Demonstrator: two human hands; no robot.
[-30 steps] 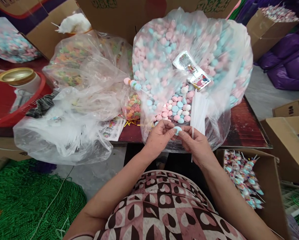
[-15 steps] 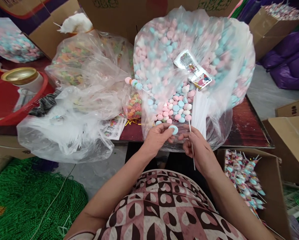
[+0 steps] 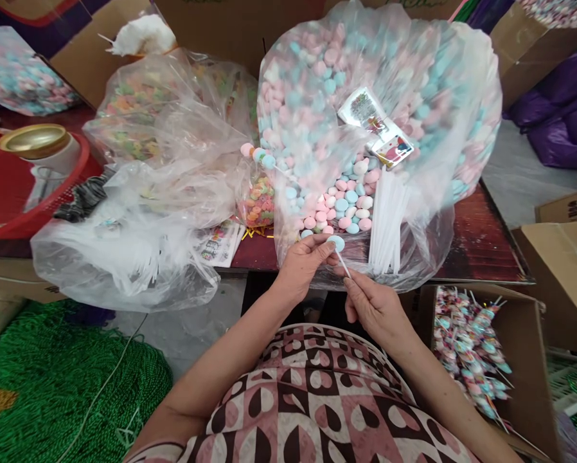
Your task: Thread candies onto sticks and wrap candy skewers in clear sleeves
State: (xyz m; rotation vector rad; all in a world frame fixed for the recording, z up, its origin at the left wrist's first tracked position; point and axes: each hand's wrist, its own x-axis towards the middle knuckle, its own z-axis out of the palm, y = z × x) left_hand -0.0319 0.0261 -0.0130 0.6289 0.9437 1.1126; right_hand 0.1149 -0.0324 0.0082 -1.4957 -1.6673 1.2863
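Observation:
My left hand pinches a round pale blue candy between thumb and fingers. My right hand grips a thin white stick whose tip meets the candy. Both hands hover at the table's front edge, just before a big clear bag of pink, blue and white candies. A bundle of white sticks lies in the open mouth of that bag, close to my right hand.
A box of finished wrapped candy skewers sits at the lower right. Crumpled clear bags and a bag of coloured ring sweets lie to the left. A red basket holds a gold-lidded jar. Cardboard boxes stand behind and right.
My right hand dropped lower and turned the stick so its tip points up into the blue candy. My left hand kept the candy in about the same place.

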